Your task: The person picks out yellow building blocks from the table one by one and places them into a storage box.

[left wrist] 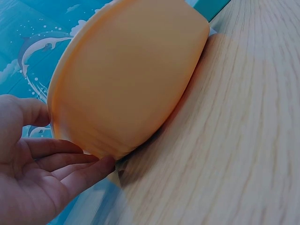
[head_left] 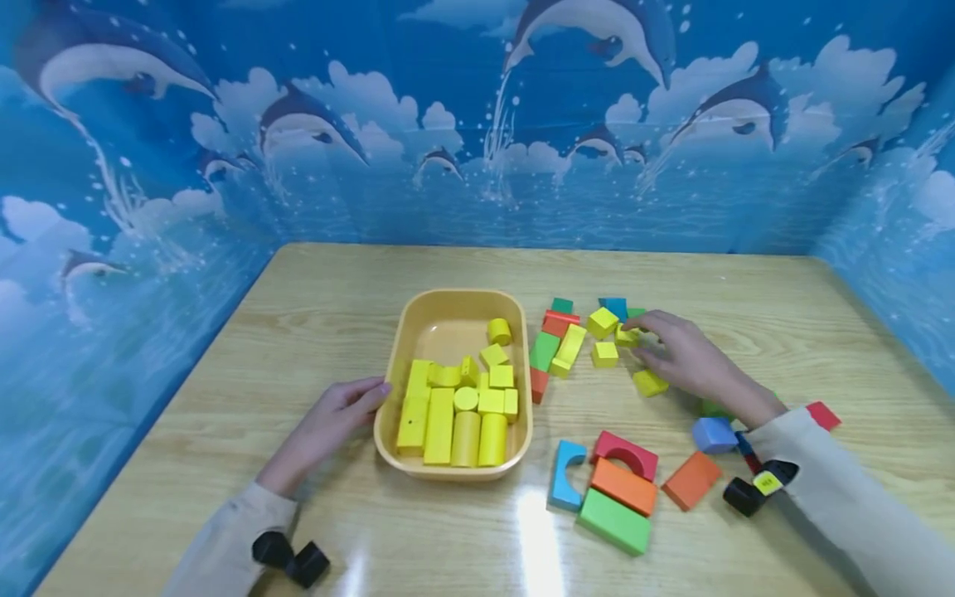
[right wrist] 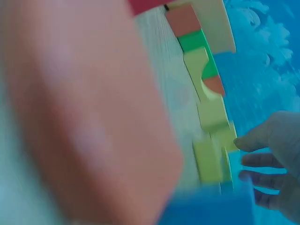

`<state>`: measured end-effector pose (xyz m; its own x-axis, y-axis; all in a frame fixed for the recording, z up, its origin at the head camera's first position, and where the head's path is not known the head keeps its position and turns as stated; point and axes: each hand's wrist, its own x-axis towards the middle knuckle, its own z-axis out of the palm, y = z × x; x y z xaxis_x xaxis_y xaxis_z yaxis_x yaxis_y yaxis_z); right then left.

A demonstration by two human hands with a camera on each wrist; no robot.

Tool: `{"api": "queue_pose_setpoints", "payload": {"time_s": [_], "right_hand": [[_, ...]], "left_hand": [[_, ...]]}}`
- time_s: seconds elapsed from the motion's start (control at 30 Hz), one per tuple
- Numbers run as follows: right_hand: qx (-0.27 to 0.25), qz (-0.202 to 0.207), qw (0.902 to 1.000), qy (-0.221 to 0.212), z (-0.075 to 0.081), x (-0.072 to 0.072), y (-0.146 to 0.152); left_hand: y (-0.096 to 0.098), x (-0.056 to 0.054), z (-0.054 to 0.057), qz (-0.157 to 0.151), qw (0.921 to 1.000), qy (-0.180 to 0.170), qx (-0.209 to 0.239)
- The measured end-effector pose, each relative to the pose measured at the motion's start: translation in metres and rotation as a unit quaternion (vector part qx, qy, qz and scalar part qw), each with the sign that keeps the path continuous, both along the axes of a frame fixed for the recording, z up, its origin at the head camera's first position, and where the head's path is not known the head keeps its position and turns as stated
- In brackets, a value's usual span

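My left hand [head_left: 351,413] holds the left side of a tan plastic tray [head_left: 395,348]. In the left wrist view its thumb is at the rim and its fingers [left wrist: 79,180] lie against the outer wall. Yellow blocks [head_left: 438,427] fill the front of the tray, long bars, cylinders and cubes among them. My right hand [head_left: 686,356] reaches over the loose blocks, its fingers spread around a small yellow cube [head_left: 625,337]. In the right wrist view the fingertips are at that block's edge; whether they touch it I cannot tell. Other yellow cubes [head_left: 603,322] lie close by.
Right of the tray stand a green block [head_left: 545,351], red blocks and a yellow arch [head_left: 569,350]. Nearer the front lie a blue arch [head_left: 567,474], a red arch [head_left: 627,454], orange blocks [head_left: 691,480] and a long green block [head_left: 615,521]. Under the right wrist is a blue block [head_left: 714,435].
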<state>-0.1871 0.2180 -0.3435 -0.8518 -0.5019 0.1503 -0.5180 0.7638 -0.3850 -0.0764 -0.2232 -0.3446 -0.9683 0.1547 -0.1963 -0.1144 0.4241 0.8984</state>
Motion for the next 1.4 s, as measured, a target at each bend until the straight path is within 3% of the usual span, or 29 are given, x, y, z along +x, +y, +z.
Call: {"api": "queue_pose_setpoints", "payload": {"time_s": [0.27, 0.53, 1.07, 1.2, 1.4], "right_hand": [[-0.001, -0.050, 0.9985, -0.023, -0.008, 0.024, 0.047], [-0.009, -0.012, 0.9998, -0.010, -0.020, 0.032, 0.023], [0.002, 0.045, 0.9984, 0.033, -0.017, 0.024, 0.005], [0.017, 0.069, 0.9974, 0.015, -0.012, 0.025, -0.001], [0.068, 0.090, 0.9928, -0.042, 0.001, 0.039, -0.005]], "left_hand": [[-0.002, -0.001, 0.002, -0.002, 1.0000, 0.000, -0.004], [-0.008, 0.002, 0.002, 0.006, 1.0000, 0.000, 0.007], [-0.005, 0.002, 0.001, 0.013, 0.9999, -0.007, 0.004], [-0.003, 0.002, 0.001, 0.008, 1.0000, -0.002, 0.004], [-0.001, 0.001, 0.002, 0.006, 1.0000, -0.006, 0.003]]}}
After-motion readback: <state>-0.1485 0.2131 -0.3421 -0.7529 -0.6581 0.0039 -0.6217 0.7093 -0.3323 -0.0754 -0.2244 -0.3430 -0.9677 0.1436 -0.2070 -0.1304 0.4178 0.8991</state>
